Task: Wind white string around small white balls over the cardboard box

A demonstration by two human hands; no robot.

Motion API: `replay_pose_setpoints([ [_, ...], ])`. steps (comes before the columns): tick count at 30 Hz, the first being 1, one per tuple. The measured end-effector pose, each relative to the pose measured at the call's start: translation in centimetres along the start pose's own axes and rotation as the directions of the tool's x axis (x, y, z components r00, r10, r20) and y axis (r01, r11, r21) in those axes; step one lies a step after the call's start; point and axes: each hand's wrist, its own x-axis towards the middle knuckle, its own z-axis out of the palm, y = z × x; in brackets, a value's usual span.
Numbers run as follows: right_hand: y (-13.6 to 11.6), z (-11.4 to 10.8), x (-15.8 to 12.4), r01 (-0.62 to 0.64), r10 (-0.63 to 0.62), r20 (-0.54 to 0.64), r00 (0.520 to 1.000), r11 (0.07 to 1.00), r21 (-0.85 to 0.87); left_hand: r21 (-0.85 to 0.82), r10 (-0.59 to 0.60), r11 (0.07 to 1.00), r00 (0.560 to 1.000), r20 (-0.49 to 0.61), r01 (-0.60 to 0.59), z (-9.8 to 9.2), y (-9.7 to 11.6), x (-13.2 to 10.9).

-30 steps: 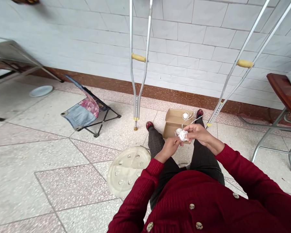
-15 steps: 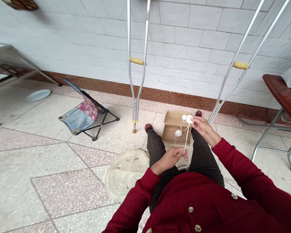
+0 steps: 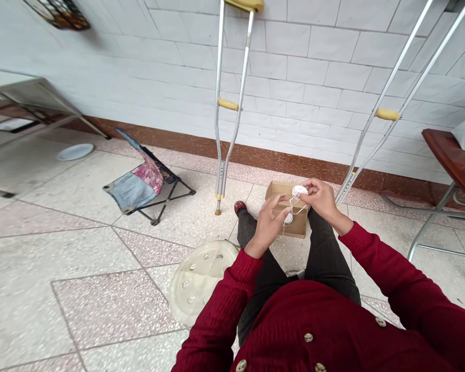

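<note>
Pinching: my right hand (image 3: 321,200) has the white round piece (image 3: 299,192) by its edge, thumb and fingertips closed on it, covering a bit of the rim.
Left hand: here's my left hand (image 3: 269,222), loosely open, thumb and fingers parted, just beside that piece; whether a fingertip touches the thread, I cannot tell.
White strand (image 3: 292,203): hanging below the piece, looping between my hands, too fine to follow all the way.
Yarn ball (image 3: 289,219): down in the box, its upper part tucked behind my left thumb.
Cardboard box (image 3: 300,228): open on the floor between my legs, below the piece, and my two hands hide plenty of it.
Feet: a red shoe (image 3: 239,206) shows on the left; my right foot is out of sight.
Crutches: one crutch (image 3: 221,175) has its top pad cut by the frame; the other crutch (image 3: 366,129) runs out of view above, its lower end lost behind my right arm.
Floor, left: a round cream lid (image 3: 189,281), partly under my sleeve.
Right edge: a brown table (image 3: 449,155), cut off.
</note>
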Motion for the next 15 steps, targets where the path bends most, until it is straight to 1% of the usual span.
replay_pose_setpoints([
  [2, -0.3, 0.1, 0.1, 0.067, -0.068, -0.006, 0.998, 0.993, -0.1, 0.089, 0.066, 0.994, 0.996, -0.056, -0.061, 0.1, 1.4, 0.7],
  [4, -0.5, 0.2, 0.0, 0.099, -0.099, 0.004, 0.995, 0.985, -0.144, 0.178, 0.121, 0.978, 0.991, -0.059, -0.109, 0.5, 2.0, 1.2],
  [8, -0.7, 0.3, -0.1, 0.111, -0.112, 0.005, 0.994, 0.976, -0.186, 0.229, 0.187, 0.956, 0.982, 0.014, -0.185, 0.9, 1.4, 1.5],
  [11, -0.9, 0.0, 0.2, 0.125, -0.134, -0.023, 0.991, 0.962, -0.244, 0.244, 0.178, 0.953, 0.983, 0.036, -0.181, 0.8, 0.7, 1.4],
  [13, -1.2, -0.5, 0.8, 0.139, -0.158, -0.049, 0.986, 0.953, -0.27, 0.217, 0.161, 0.959, 0.981, 0.105, -0.181, 0.9, 0.2, 0.9],
  [15, -1.6, -1.1, 1.6, 0.143, -0.174, -0.096, 0.98, 0.954, -0.265, 0.134, 0.152, 0.973, 0.961, 0.232, -0.186, 1.3, -0.6, 0.0],
])
